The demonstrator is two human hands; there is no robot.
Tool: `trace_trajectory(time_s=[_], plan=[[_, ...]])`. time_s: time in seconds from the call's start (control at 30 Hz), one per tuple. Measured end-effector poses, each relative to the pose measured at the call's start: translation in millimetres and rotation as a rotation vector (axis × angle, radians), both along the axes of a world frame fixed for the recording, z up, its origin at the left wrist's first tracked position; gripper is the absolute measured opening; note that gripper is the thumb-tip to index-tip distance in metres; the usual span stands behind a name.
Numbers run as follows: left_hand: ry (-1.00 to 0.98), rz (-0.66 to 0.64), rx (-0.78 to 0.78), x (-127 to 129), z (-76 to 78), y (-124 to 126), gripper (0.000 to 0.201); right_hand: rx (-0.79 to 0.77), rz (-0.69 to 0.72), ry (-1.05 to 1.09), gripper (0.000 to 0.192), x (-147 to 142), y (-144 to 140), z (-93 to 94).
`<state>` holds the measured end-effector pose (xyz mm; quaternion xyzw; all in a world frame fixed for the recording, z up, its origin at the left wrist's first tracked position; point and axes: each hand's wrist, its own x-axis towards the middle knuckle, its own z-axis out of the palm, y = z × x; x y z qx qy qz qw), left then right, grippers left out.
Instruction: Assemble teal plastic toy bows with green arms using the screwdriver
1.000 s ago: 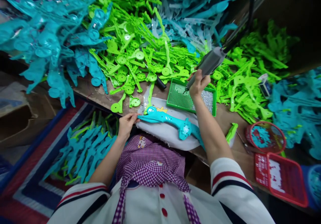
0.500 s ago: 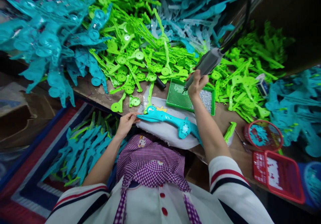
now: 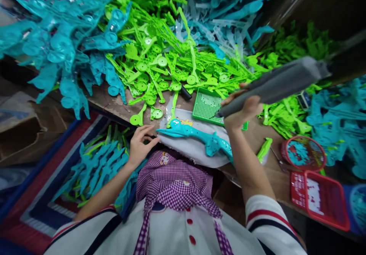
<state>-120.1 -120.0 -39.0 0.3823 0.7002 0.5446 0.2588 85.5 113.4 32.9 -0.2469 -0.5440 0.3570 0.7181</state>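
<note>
On a thick white cloth (image 3: 184, 146) at the brown wooden counter's (image 3: 117, 112) front edge lies a long turquoise plastic piece (image 3: 197, 133), its far end hidden by the right forearm. The left hand's (image 3: 141, 144) grip is loose, fingers parted just beside the pointed end. The right hand's (image 3: 243, 112) grip wraps a grey cylindrical power tool (image 3: 280, 81), tip over a green perforated plastic tray (image 3: 206, 105). Handling it well calls for a steady wrist and a controlled tip.

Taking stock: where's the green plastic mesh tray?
Head view, right of centre: the green plastic mesh tray lies at the far edge of the white cloth, partly behind the right hand.
</note>
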Motion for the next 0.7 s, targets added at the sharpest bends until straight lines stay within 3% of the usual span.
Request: trace_trajectory(time_s=[0.07,0.17,0.27,0.37,0.5,0.7], plan=[[0.177,-0.060,0.042,5,18.2,3,0.038,-0.045,0.071,-0.052,0.049,-5,-31,-5.2],[0.345,-0.238,0.040,14,34.3,34,0.033,-0.111,0.134,-0.079,0.052,-21,-55,-18.4],[0.489,-0.454,-0.025,19,32.8,74,0.039,-0.137,0.123,-0.099,0.059,-35,-58,-24.9],[0.549,-0.643,-0.056,17,23.4,99,0.048,-0.139,0.115,-0.120,0.064,-41,-57,-23.5],[0.537,-0.719,-0.034,16,13.4,102,0.052,-0.142,0.098,-0.134,0.065,-42,-60,-21.0],[0.563,-0.697,-0.068,21,11.4,92,0.045,-0.142,0.082,-0.100,0.068,-43,-63,-31.0]])
